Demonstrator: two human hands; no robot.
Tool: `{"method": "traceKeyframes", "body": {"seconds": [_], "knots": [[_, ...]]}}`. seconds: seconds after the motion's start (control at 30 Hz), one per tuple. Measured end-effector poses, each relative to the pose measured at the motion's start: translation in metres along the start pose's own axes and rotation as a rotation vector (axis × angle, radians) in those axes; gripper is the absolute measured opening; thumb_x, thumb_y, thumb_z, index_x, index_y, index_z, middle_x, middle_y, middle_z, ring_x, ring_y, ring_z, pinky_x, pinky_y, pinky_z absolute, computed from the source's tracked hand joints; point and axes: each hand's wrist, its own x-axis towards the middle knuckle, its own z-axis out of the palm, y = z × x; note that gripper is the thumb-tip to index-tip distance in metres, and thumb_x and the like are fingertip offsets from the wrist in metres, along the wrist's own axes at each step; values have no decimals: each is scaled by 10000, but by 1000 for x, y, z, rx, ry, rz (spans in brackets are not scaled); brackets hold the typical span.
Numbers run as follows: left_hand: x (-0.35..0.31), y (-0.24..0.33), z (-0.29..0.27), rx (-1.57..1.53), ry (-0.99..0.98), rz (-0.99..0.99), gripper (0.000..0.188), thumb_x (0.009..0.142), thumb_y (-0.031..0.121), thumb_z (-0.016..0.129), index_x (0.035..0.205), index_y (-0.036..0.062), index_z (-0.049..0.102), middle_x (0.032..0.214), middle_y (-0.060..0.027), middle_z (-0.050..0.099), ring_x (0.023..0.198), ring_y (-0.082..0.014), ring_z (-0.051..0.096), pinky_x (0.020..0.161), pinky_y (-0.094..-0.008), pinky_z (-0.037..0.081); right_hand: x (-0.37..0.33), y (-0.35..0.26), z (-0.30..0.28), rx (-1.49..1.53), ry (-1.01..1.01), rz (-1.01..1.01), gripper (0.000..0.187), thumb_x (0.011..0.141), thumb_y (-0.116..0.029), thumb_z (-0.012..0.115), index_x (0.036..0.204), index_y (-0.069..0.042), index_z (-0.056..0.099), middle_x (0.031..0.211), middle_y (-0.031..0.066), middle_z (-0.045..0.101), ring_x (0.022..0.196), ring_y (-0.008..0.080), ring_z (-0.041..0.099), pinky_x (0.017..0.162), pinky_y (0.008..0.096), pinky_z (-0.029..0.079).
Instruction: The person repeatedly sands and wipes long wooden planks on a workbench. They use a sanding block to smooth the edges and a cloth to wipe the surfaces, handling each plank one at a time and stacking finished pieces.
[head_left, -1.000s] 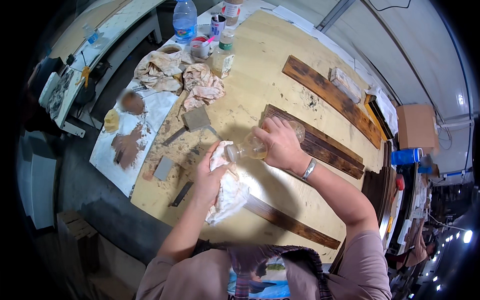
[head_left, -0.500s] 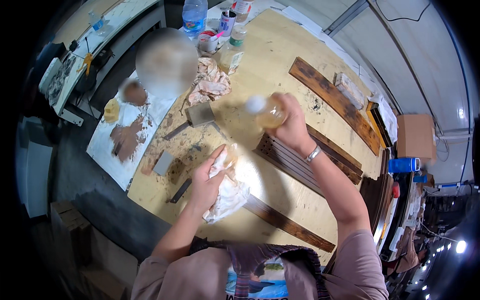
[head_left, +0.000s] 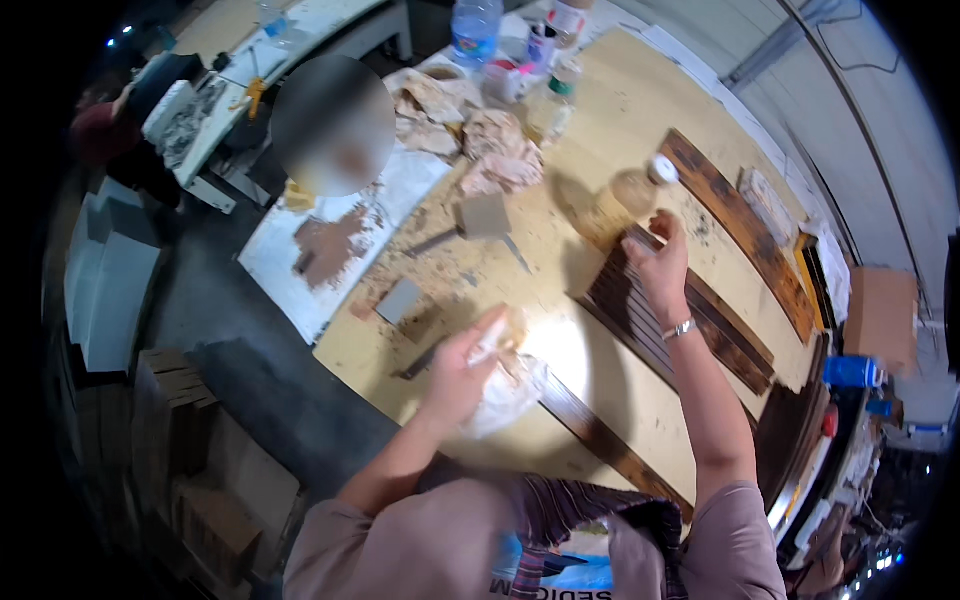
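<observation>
My left hand [head_left: 460,375] is closed around a crumpled white rag [head_left: 512,402], which has a yellowish-brown stain on its upper part. A clear plastic bottle [head_left: 626,196] with a white cap and pale amber liquid stands on the table, just beyond my right hand [head_left: 660,265]. That hand is apart from the bottle, its fingers loosely curled and spread, holding nothing. Under it lie dark grooved wood strips [head_left: 625,295]. A single dark brown wood strip [head_left: 605,432] runs from beside the rag toward my body. The picture is somewhat blurred.
Left of centre lie a grey square plate [head_left: 485,216] and a grey block [head_left: 399,300]. Stained rags [head_left: 500,150], a green-capped bottle [head_left: 552,110] and a large water bottle [head_left: 475,35] stand farther back. A mottled brown board [head_left: 740,230] lies at right.
My right hand has moved right, put the white-capped bottle on the table and let go of it. The left hand still grips the rag. The whole view has shifted.
</observation>
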Motion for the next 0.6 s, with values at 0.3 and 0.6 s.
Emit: {"method": "traceKeyframes", "body": {"seconds": [0.3,0.6], "knots": [[-11,-6,-7,-100,93,0,614,820,-181,457,1405,4,482,1277,-87,579,1088,-110,561,948,-234,434,-311,17,-158,-587,-507,350,672,640,-229,856,1212,-28,568,1241,182,526,1170,352,502,969,430,450],[-24,-24,41,57,-64,-48,597,846,-175,435,1404,28,490,1280,-96,584,1110,-121,555,953,-244,438,-399,35,-190,-638,-277,228,445,655,-108,762,1053,-32,578,1023,149,614,991,349,588,852,429,481]]}}
